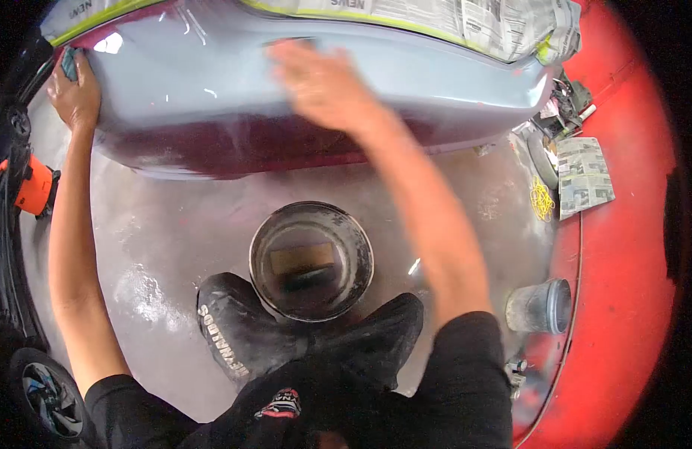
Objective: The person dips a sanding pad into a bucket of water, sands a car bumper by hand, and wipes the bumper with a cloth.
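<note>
Observe a long, curved, grey-and-maroon vehicle body panel [188,71] across the upper view, beyond a round, dark-rimmed bucket [361,262]. Record as done: printed newspaper sheeting [480,26] along the upper edge, secured with yellow-green tape [544,49]; grey coating over most of the upper face. Count as left without full grey: the dark maroon lower face, with a cloudy, uneven change between the colours. Judge the surface as partway, glossy in places and not uniform; cannot fix an exact share from this view. Note left hand [78,97] at the left end of the panel, fingers curled around a small, teal, folded cloth [69,64]. Note right hand [319,86] over the middle of the upper face, blurred, with a thin, dark, flat item [307,42] at the fingertips; cannot tell whether gripped or merely covered, nor how wide the fingers stand. Log inside the bucket a tan rectangular block [301,258] beside a dark oblong object [307,278], both well apart from the hands.
</note>
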Motion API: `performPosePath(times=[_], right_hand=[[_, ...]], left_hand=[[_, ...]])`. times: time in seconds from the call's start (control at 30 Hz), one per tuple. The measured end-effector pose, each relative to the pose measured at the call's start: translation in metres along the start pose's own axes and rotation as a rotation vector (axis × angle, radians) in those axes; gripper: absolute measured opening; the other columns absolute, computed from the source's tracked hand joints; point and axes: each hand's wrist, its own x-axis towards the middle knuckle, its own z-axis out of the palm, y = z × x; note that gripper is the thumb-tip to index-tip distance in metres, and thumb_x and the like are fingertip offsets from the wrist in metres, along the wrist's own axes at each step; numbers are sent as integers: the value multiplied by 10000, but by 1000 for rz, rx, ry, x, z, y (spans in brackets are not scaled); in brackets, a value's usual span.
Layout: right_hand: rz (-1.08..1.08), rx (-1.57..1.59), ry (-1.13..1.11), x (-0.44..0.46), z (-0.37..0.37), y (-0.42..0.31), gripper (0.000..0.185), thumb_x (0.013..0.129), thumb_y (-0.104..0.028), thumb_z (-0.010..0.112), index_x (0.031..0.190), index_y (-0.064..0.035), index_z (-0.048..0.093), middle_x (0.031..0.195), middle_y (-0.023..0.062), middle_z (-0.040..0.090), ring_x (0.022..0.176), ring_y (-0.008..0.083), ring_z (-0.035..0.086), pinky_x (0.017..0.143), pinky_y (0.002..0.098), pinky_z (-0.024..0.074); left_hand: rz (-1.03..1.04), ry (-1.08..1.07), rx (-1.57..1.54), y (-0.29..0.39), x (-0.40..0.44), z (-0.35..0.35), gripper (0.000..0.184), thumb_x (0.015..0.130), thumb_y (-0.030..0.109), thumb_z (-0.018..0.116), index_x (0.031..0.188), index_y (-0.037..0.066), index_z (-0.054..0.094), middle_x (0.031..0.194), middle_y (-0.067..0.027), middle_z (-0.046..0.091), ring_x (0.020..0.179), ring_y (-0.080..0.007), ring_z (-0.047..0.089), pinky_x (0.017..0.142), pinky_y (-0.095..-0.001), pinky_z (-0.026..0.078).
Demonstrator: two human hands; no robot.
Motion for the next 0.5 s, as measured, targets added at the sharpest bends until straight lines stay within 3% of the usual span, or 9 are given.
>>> performPosePath(times=[0.03,0.07,0.1,0.2,0.27,0.33,0.43,0.47,0.5], right_hand=[[118,42,-117,-15,-33,26,479,1055,-442,384,1449,-197,506,1522,46,500,1406,286,462,1128,707,241],[180,41,-42,-28,-40,68,459,1051,-452,398,1418,-212,535,1490,39,532,1374,303,493,1090,728,263],[191,-59,40,-45,-51,98,458,1053,-442,397,1366,-156,569,1436,102,560,1325,328,525,1067,686,319],[249,-311,98,-35,-45,73,483,1050,-434,394,1341,-95,579,1377,176,577,1298,339,539,1058,633,361],[150,-158,-95,4,-21,13,508,1042,-429,403,1332,-48,572,1357,231,564,1291,338,540,1059,594,381],[56,-145,-35,41,15,-36,510,1026,-436,434,1380,-89,554,1453,172,524,1348,337,500,1090,625,348],[-8,97,-104,28,2,12,530,1014,-464,462,1427,-140,533,1544,86,466,1415,318,442,1130,655,294],[97,60,-131,6,-18,37,566,1013,-509,460,1478,-186,490,1585,17,429,1459,283,394,1151,679,243],[159,91,-111,-12,-31,79,584,1021,-540,439,1485,-188,480,1585,35,428,1454,273,404,1144,687,237]], left_hand=[[-4,-2,6,2,0,1,514,948,497,591,1298,124,647,1242,-220,663,1170,-438,579,1022,-503,447],[-4,5,18,4,-1,2,519,950,500,584,1303,124,643,1242,-222,662,1172,-440,578,1022,-505,447],[-1,4,27,7,-4,3,523,952,504,577,1307,125,640,1242,-223,662,1175,-441,576,1022,-507,447],[10,25,29,3,-7,7,535,956,504,564,1320,117,625,1237,-222,662,1187,-446,567,1020,-511,447],[38,67,17,12,-8,4,531,956,500,566,1310,109,627,1226,-222,666,1189,-446,565,1017,-513,448],[37,44,48,5,-3,4,521,950,491,581,1292,103,639,1226,-217,665,1177,-442,573,1012,-508,453],[47,30,49,0,1,3,497,942,469,605,1271,100,655,1226,-209,665,1159,-438,584,1004,-500,461],[45,30,46,-3,1,3,488,939,460,613,1264,100,660,1227,-207,665,1153,-436,589,1001,-497,463],[56,51,25,-3,2,2,483,937,454,619,1264,102,662,1223,-208,666,1147,-435,593,996,-496,467]])
